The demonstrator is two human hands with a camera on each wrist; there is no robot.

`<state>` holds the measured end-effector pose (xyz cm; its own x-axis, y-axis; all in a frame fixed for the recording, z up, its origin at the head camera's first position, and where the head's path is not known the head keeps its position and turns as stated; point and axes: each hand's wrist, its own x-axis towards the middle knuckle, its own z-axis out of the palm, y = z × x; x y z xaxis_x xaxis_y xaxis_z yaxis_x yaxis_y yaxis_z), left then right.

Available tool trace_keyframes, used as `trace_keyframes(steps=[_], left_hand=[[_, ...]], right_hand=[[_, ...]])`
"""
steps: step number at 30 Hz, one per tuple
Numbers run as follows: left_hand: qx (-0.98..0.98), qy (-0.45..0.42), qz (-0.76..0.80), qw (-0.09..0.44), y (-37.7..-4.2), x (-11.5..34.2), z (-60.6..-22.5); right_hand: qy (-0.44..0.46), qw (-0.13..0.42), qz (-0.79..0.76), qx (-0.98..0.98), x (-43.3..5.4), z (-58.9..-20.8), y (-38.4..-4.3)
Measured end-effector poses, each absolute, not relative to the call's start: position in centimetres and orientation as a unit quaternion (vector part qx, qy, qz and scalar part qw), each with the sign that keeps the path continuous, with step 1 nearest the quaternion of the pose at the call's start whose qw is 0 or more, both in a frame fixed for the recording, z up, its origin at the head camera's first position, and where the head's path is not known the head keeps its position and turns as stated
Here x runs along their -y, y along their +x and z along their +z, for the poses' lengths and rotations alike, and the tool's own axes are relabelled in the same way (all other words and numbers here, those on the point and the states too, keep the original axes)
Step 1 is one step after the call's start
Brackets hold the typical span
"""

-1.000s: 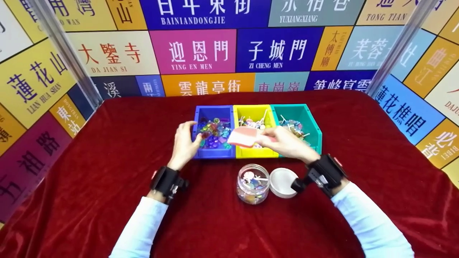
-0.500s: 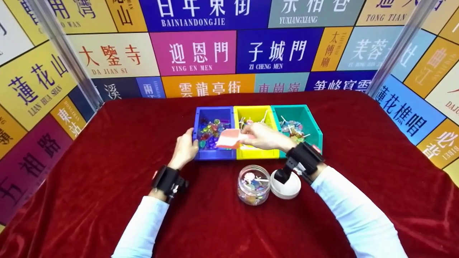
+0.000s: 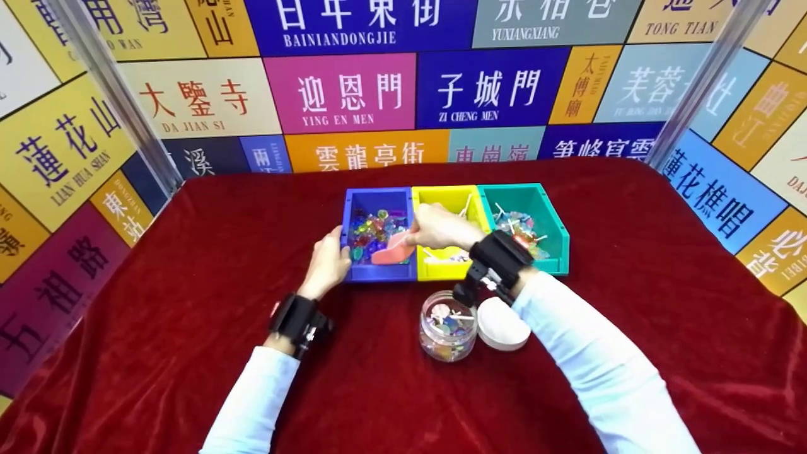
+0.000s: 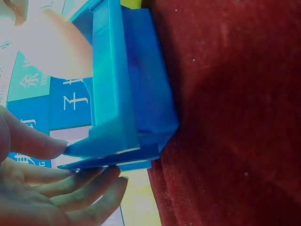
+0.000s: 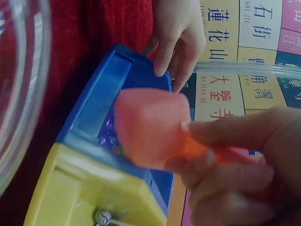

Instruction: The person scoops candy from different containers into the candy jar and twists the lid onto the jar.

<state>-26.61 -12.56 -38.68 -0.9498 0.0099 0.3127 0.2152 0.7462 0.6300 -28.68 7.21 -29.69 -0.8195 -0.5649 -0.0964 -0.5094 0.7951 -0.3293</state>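
A pink scoop [image 3: 392, 249] is gripped in my right hand [image 3: 441, 226], its blade tilted down into the blue bin [image 3: 381, 272] over a heap of colourful gem-like beads [image 3: 376, 228]. In the right wrist view the scoop [image 5: 153, 127] looks bare, with thumb and fingers around its handle. My left hand [image 3: 328, 265] pinches the blue bin's left side wall; the left wrist view has the thumb inside and the fingers [image 4: 94, 188] outside that wall. An uncapped clear jar [image 3: 447, 334] with lollipops and beads stands in front of the bins.
Right of the blue bin, joined in a row, are a yellow bin [image 3: 435, 272] with lollipops and a green bin [image 3: 555, 243] with wrapped sweets. A white lid [image 3: 504, 328] lies beside the jar. Red cloth [image 3: 220, 252] covers the table; printed panels stand behind.
My right hand has carried the scoop left and down, from over the yellow bin into the blue one. The left hand has settled onto the blue bin's side wall.
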Motion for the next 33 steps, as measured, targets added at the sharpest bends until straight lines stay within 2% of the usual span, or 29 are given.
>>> trace_keyframes(steps=[10,33], left_hand=[[0.929,-0.056,-0.342,0.133,-26.7,12.7,-38.6],[0.928,-0.062,-0.338,0.145,-26.6,12.6,-39.0]], right_hand=[[-0.164,0.11,-0.074,-0.978,-3.3,-29.8,-29.3],[-0.167,0.094,-0.102,-0.976,-2.0,-32.2,-30.0]])
